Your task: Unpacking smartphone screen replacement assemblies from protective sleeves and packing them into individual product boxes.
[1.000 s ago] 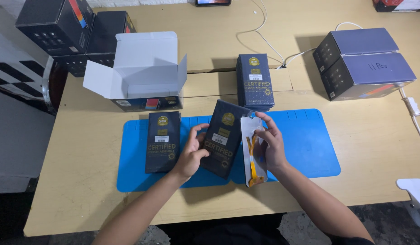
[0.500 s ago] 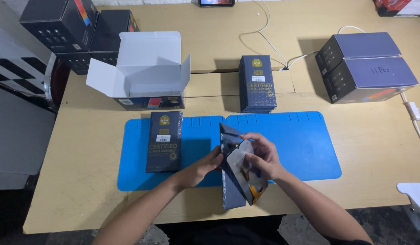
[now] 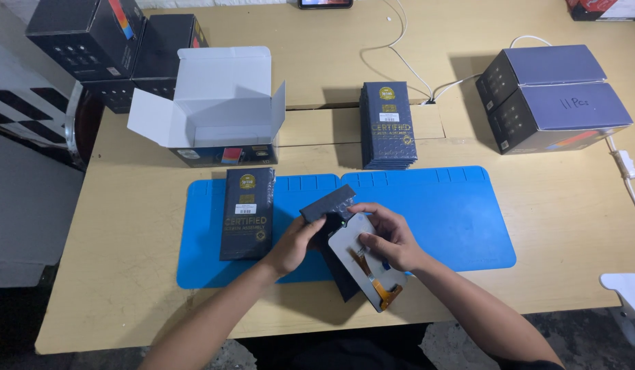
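My left hand [image 3: 295,244] grips a slim dark box [image 3: 329,207] over the blue mat [image 3: 454,219], its end flap open. My right hand [image 3: 389,236] holds a flat grey screen panel [image 3: 369,264] with an orange ribbon cable at its lower end, the panel lying partly out of the box. Both hands are close together at the mat's front middle. A second slim dark box [image 3: 247,212] lies flat on the mat to the left.
An open white-lined carton [image 3: 218,103] stands behind the mat at left. A stack of slim dark boxes [image 3: 388,125] sits at the back centre. Two purple-topped cartons [image 3: 557,96] are at right, dark cartons [image 3: 91,41] at far left. White cables [image 3: 629,178] run along the right edge.
The box was held flat against the mat a second ago. It has since been lifted and turned, and the screen panel has come further out of it in my right hand.
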